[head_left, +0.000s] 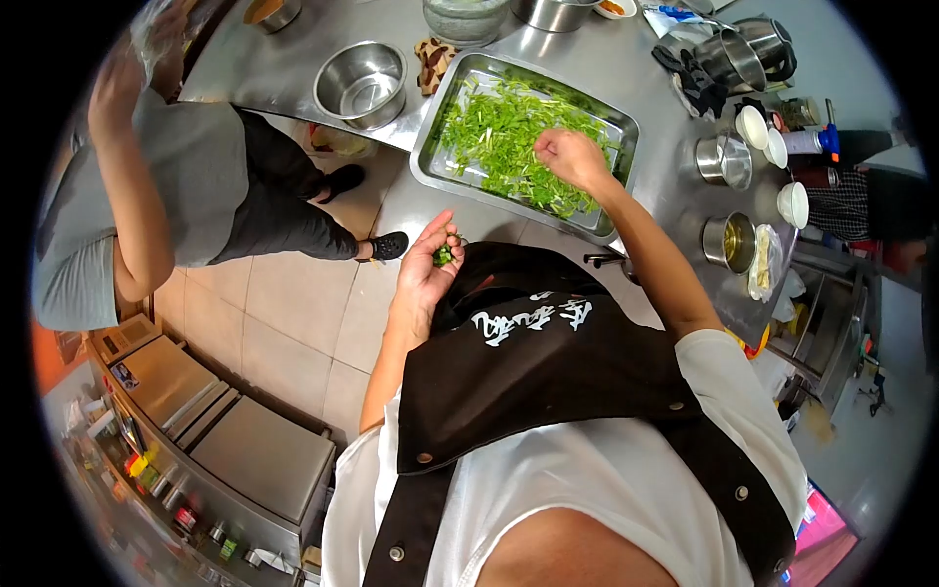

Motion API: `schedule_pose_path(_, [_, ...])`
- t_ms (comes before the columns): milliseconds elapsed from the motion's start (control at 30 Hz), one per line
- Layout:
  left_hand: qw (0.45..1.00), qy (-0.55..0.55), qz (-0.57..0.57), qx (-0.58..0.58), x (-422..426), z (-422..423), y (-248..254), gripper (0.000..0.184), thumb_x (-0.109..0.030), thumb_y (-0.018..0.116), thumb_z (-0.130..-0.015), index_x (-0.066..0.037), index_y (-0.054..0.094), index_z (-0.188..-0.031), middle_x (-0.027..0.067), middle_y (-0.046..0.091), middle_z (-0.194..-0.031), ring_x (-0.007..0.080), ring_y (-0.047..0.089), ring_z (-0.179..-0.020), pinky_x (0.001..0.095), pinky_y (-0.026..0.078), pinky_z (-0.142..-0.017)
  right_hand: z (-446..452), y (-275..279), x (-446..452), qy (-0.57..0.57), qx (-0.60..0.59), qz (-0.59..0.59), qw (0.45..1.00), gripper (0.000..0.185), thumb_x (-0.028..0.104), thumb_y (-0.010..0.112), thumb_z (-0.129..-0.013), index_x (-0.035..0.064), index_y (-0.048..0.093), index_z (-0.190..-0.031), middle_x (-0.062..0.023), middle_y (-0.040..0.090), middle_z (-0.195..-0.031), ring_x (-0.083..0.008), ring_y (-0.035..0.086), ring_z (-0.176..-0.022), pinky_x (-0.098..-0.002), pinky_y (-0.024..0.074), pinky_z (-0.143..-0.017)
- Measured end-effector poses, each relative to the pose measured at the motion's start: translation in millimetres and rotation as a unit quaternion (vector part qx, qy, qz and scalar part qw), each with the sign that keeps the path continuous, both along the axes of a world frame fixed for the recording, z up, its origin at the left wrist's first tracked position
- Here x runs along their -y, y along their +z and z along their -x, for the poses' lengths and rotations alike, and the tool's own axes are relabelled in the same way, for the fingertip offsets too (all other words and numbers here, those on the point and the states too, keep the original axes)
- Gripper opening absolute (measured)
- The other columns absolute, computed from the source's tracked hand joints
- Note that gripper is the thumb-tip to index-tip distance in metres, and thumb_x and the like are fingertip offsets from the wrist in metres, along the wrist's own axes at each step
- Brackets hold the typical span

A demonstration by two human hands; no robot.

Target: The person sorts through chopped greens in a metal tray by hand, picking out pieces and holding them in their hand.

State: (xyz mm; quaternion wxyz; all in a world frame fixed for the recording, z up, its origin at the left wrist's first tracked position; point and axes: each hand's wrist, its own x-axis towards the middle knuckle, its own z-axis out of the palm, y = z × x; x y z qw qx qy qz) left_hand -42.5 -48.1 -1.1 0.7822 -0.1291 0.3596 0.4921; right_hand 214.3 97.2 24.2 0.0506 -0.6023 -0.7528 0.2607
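A rectangular metal tray [430,161] holds a spread layer of chopped green herbs with pale stems [504,132]. Over the right part of these greens is my right hand [572,158], its fingers curled together; whatever they may pinch is hidden. My left hand [425,266] is held in front of the apron, below the tray's near left corner. It is cupped palm up, with some fingers curled around a small clump of dark green pieces [443,254], probably cut greens, and the index finger pointing out.
A steel bowl [362,83] stands left of the tray on the metal table [264,68], near a stone mortar [465,20]. To the right are black gloves [693,83], a pot of yellowish liquid [729,243] and several white bowls [793,205]. Another person [186,186] stands close on the left.
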Motion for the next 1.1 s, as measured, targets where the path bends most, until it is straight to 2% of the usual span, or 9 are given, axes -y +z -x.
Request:
schedule_pose_path(133, [1.000, -0.015, 0.002, 0.000, -7, 4, 0, 0.032, 0.002, 0.049, -0.087, -0.002, 0.051, -0.119, 0.0075, 0.059, -0.091, 0.0149, 0.053, -0.073, 0.0266, 0.047, -0.067, 21, 6, 7, 0.012, -0.027, 0.054, 0.998, 0.018, 0.023, 0.057, -0.081, 0.0154, 0.067, -0.095, -0.0069, 0.067, -0.096, -0.0271, 0.063, -0.089, -0.0412, 0.0499, -0.077])
schedule_pose_path(267, [1.000, -0.026, 0.002, -0.007, -21, 9, 5, 0.030, 0.002, 0.049, -0.088, -0.002, 0.052, -0.117, 0.0072, 0.058, -0.090, 0.0146, 0.054, -0.072, 0.0263, 0.048, -0.065, 22, -4, 16, 0.107, 0.015, 0.020, 0.994, 0.017, 0.025, 0.057, -0.082, 0.0142, 0.066, -0.092, -0.0068, 0.065, -0.090, -0.0279, 0.062, -0.085, -0.0412, 0.0491, -0.075])
schedule_pose_path(400, [0.999, -0.033, 0.007, -0.003, -29, 17, 2, 0.030, 0.002, 0.049, -0.088, -0.002, 0.052, -0.118, 0.0071, 0.058, -0.090, 0.0145, 0.053, -0.072, 0.0263, 0.048, -0.066, -3, 6, 15, -0.049, -0.030, -0.035, 0.998, 0.016, 0.026, 0.057, -0.081, 0.0140, 0.065, -0.087, -0.0060, 0.064, -0.089, -0.0269, 0.062, -0.083, -0.0396, 0.0490, -0.071])
schedule_pose_path(533, [0.998, -0.060, 0.004, 0.001, -30, 21, -6, 0.030, 0.001, 0.049, -0.088, -0.002, 0.052, -0.118, 0.0068, 0.058, -0.090, 0.0147, 0.053, -0.072, 0.0264, 0.048, -0.066, -7, 1, 21, -0.040, -0.129, 0.032, 0.990, 0.016, 0.021, 0.056, -0.078, 0.0133, 0.065, -0.089, -0.0066, 0.065, -0.084, -0.0272, 0.062, -0.080, -0.0388, 0.0497, -0.069])
schedule_pose_path(667, [0.996, -0.084, 0.014, -0.005, -34, 20, -9, 0.029, 0.000, 0.050, -0.088, -0.002, 0.053, -0.117, 0.0066, 0.058, -0.090, 0.0145, 0.053, -0.072, 0.0263, 0.048, -0.065, 8, -10, 28, 0.091, -0.049, 0.066, 0.992, 0.024, 0.014, 0.051, -0.077, 0.0155, 0.067, -0.095, -0.0101, 0.066, -0.091, -0.0291, 0.062, -0.085, -0.0402, 0.0495, -0.076])
schedule_pose_path(700, [0.996, -0.087, 0.015, -0.004, -36, 20, -8, 0.029, 0.000, 0.050, -0.088, -0.002, 0.053, -0.117, 0.0066, 0.058, -0.090, 0.0145, 0.053, -0.072, 0.0263, 0.048, -0.065, 15, -5, 29, 0.065, -0.001, 0.061, 0.996, 0.028, 0.013, 0.049, -0.077, 0.0163, 0.068, -0.098, -0.0111, 0.065, -0.099, -0.0305, 0.062, -0.087, -0.0420, 0.0493, -0.078])
schedule_pose_path(800, [0.996, -0.085, 0.004, 0.004, -41, 24, -8, 0.031, 0.002, 0.050, -0.087, -0.002, 0.052, -0.117, 0.0075, 0.058, -0.091, 0.0156, 0.053, -0.074, 0.0271, 0.047, -0.067, 11, -2, 22, -0.056, -0.036, -0.050, 0.997, 0.029, 0.012, 0.048, -0.077, 0.0163, 0.068, -0.098, -0.0111, 0.064, -0.103, -0.0308, 0.062, -0.090, -0.0418, 0.0494, -0.079])
schedule_pose_path(967, [0.998, -0.063, 0.013, -0.012, -42, 16, 0, 0.030, 0.002, 0.050, -0.087, -0.003, 0.053, -0.116, 0.0069, 0.058, -0.090, 0.0147, 0.054, -0.072, 0.0265, 0.048, -0.066, 1, -16, 21, 0.121, -0.025, 0.138, 0.983, 0.034, 0.006, 0.048, -0.075, 0.0171, 0.068, -0.100, -0.0071, 0.066, -0.105, -0.0271, 0.062, -0.095, -0.0383, 0.0491, -0.083])
schedule_pose_path(1100, [0.998, -0.068, 0.017, -0.002, -37, 8, 1, 0.032, 0.004, 0.049, -0.086, -0.003, 0.053, -0.117, 0.0071, 0.058, -0.090, 0.0150, 0.054, -0.072, 0.0267, 0.048, -0.066, 7, -7, 23, 0.012, 0.009, 0.030, 0.999, 0.033, 0.007, 0.050, -0.078, 0.0175, 0.066, -0.105, -0.0073, 0.062, -0.106, -0.0277, 0.060, -0.098, -0.0396, 0.0478, -0.085])
